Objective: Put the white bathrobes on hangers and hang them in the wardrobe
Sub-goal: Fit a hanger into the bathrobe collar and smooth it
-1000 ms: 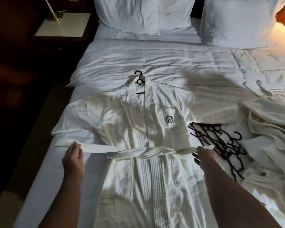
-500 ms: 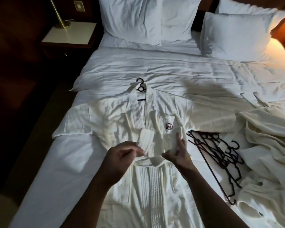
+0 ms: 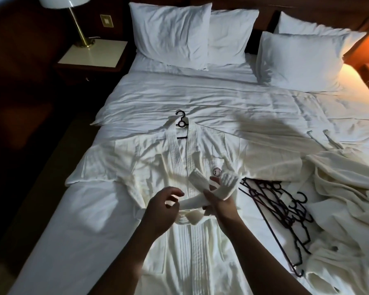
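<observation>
White bathrobe lies flat on a hanger; spare hangers just beside; second bathrobe crumpled.

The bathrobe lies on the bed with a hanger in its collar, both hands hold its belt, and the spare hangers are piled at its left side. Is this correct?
Not quite: the head view shows the spare hangers piled right of the bathrobe, not left. The rest stands: bed, hanger in the collar, left hand and right hand on the belt.

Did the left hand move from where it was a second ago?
Yes. The left hand moved right, from out beside the bathrobe on the bed in to the robe's middle front band, where it now holds the belt.
</observation>
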Motion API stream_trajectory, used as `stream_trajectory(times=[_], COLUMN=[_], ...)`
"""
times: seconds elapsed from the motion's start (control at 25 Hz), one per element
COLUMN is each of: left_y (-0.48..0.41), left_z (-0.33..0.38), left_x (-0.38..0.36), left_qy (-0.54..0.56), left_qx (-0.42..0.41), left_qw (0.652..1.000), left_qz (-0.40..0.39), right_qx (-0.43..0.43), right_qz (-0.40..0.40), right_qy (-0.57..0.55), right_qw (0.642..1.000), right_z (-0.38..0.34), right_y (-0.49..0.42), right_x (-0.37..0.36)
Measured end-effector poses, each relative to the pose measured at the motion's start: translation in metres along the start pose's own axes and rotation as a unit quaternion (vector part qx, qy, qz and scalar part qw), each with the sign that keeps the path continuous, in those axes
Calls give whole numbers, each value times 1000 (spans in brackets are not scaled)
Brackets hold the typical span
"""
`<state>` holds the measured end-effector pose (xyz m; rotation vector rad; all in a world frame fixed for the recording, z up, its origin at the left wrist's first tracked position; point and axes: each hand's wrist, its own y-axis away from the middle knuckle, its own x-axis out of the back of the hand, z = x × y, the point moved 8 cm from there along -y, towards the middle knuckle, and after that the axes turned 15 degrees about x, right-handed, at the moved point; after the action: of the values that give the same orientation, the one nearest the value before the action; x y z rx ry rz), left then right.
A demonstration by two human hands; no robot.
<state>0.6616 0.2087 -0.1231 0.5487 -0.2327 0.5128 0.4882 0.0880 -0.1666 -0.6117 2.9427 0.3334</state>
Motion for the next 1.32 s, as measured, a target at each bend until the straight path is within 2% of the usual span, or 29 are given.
stream_trajectory(times=[0.12, 0.2, 0.28, 0.32, 0.36, 0.4, 0.44, 0.48, 0.52, 0.56, 0.6, 0.68, 0.76, 0.84, 0.92, 1.0, 1.08, 1.12, 1.16, 1.24, 1.32], left_y=[-13, -29, -50, -58, -64, -65, -65, -63, -59, -55, -51, -41, -52, -63, -67, -79, -100, -114, -127, -144, -160], left_z=[-31, -32, -31, -31, -31, -27, -23, -24, -21, -26, -36, -49, -68, -68, -55, -50, -56, -63, -79, -119, -149], left_x=[-47, -59, -53, -49, -46, -43, -43, -43, -44, -46, -55, -68, -74, -74, -67, -52, -19, 2, 25, 62, 55], left_qy=[-166, -195, -198, -201, -197, -193, -182, -162, -116, -59, 22, 137, 159, 187, 220, 176, 67, -4, -74, -149, -117], left_qx=[1, -14, 4, 18, 28, 33, 30, 38, 55, 100, 168, 277, 324, 320, 306, 263, 172, 125, 115, 186, 220], left_qw=[978, 966, 964, 963, 964, 965, 969, 973, 977, 972, 951, 891, 875, 878, 888, 928, 981, 992, 986, 954, 958], left_qz=[-128, -167, -175, -177, -175, -173, -164, -160, -168, -203, -260, -334, -323, -302, -265, -196, -61, 23, 99, 182, 145], right_qx=[-28, -26, -28, -8, 26, 98, 167, 192, 198, 188, 184, 200, 197, 182, 214, 249, 227, 217, 194, 61, -58], right_qz=[-50, -116, -217, -288, -346, -369, -364, -341, -302, -266, -237, -200, -198, -221, -221, -240, -271, -257, -214, -176, -186], right_qy=[-57, -10, 94, 176, 296, 429, 531, 595, 630, 650, 659, 674, 676, 657, 637, 599, 549, 539, 535, 488, 415], right_qw=[997, 993, 971, 941, 890, 819, 747, 702, 688, 687, 690, 682, 682, 697, 706, 722, 758, 773, 794, 852, 889], right_z=[3, 1, 2, 0, 0, 2, 4, 9, 15, 23, 28, 35, 43, 46, 38, 23, 35, 46, 55, 89, 114], right_y=[2, 4, 10, 15, 22, 23, 24, 25, 24, 23, 25, 35, 42, 38, 31, 24, 15, 6, -4, -5, 7], right_x=[-16, -23, -28, -33, -37, -38, -39, -39, -38, -38, -40, -47, -50, -50, -52, -57, -39, -16, 20, 96, 132])
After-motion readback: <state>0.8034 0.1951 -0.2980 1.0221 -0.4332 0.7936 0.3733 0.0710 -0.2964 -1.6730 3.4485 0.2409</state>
